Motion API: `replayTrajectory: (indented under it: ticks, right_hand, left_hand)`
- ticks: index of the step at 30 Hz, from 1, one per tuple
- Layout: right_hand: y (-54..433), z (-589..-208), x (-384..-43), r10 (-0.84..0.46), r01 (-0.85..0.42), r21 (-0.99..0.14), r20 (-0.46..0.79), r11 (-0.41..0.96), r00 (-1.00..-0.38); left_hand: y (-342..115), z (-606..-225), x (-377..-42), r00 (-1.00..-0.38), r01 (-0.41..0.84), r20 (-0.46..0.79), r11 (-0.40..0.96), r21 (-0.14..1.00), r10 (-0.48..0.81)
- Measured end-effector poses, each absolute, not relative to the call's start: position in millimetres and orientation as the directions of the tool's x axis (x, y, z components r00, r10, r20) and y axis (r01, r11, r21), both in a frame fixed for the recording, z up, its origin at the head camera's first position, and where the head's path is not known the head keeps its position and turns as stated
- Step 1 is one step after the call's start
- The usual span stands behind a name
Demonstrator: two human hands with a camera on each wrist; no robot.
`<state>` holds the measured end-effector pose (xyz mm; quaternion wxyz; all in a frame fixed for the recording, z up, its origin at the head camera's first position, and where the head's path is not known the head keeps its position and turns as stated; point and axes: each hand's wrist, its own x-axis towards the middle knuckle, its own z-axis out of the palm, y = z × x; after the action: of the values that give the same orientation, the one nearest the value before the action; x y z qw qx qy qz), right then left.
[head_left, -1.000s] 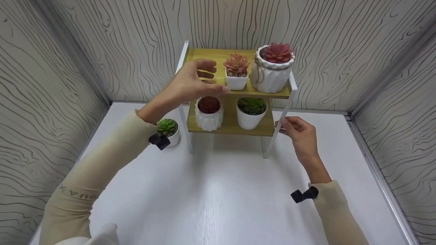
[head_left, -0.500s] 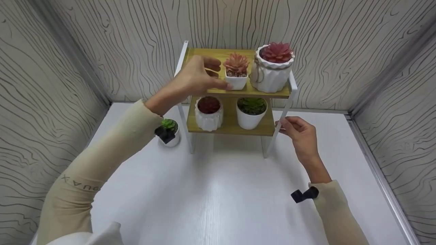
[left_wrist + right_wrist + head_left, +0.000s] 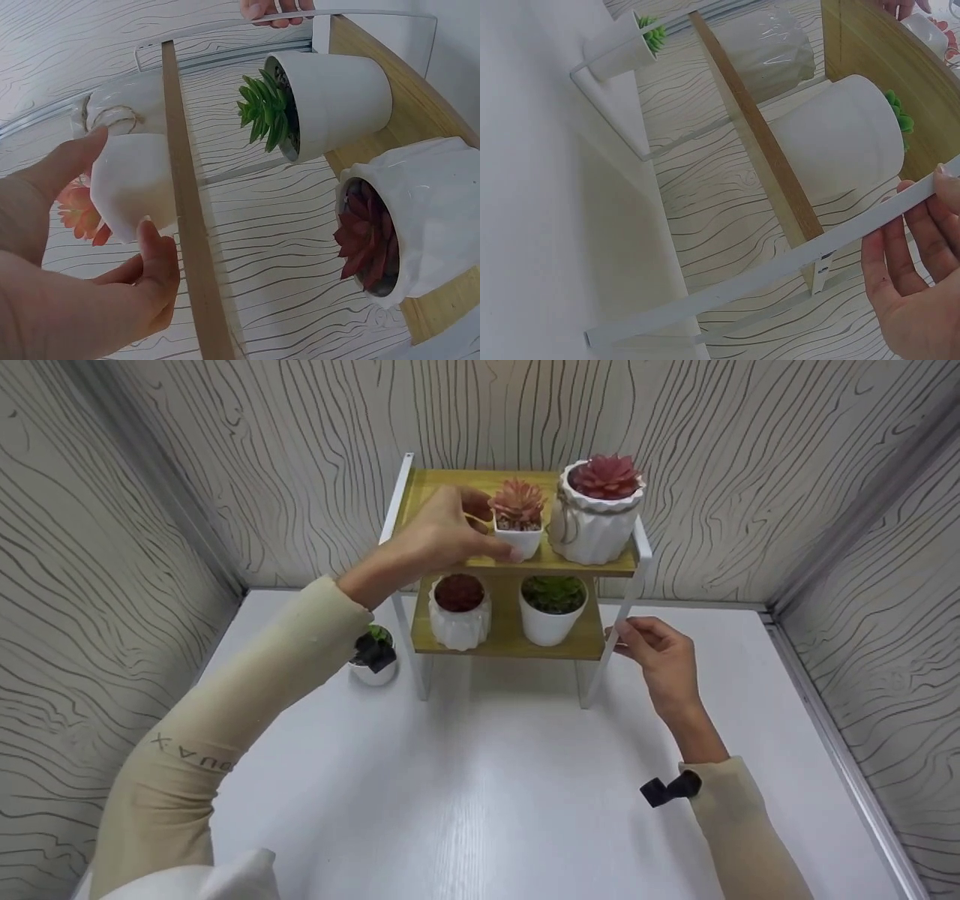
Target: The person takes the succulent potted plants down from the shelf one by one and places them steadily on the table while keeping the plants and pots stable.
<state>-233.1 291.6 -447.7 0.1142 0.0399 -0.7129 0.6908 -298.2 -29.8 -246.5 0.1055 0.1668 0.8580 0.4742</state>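
My left hand (image 3: 442, 529) is at the top board of a two-tier wooden shelf (image 3: 442, 480) with a white metal frame. Its thumb and fingers pinch a small square white pot with a pink-orange succulent (image 3: 519, 502) from opposite sides; in the left wrist view the white pot (image 3: 131, 184) sits between thumb and fingertips. Right beside it stands a larger fluted white pot with a red succulent (image 3: 600, 521), string tied round it. My right hand (image 3: 664, 660) holds the shelf's right front leg (image 3: 765, 274), thumb on one side and fingers on the other.
On the lower board stand a fluted white pot with a dark red succulent (image 3: 460, 615) and a smooth white pot with a green succulent (image 3: 553, 619). Another green potted succulent (image 3: 375, 671) stands on the white table (image 3: 480, 795), left of the shelf. Patterned walls enclose the table.
My left hand has moved right along the top board, its thumb and fingers coming round the small square pot. The right hand has stayed on the shelf leg.
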Motion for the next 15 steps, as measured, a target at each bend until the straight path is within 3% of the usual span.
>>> replayTrajectory:
  ticks: [15]
  right_hand:
    - [290.0,-449.3,-232.9,0.113,-0.205,-0.977,0.211,0.062,-0.971]
  left_hand:
    - [-20.5,-249.1,-307.8,-0.928,0.175,-0.044,0.539,0.824,0.369]
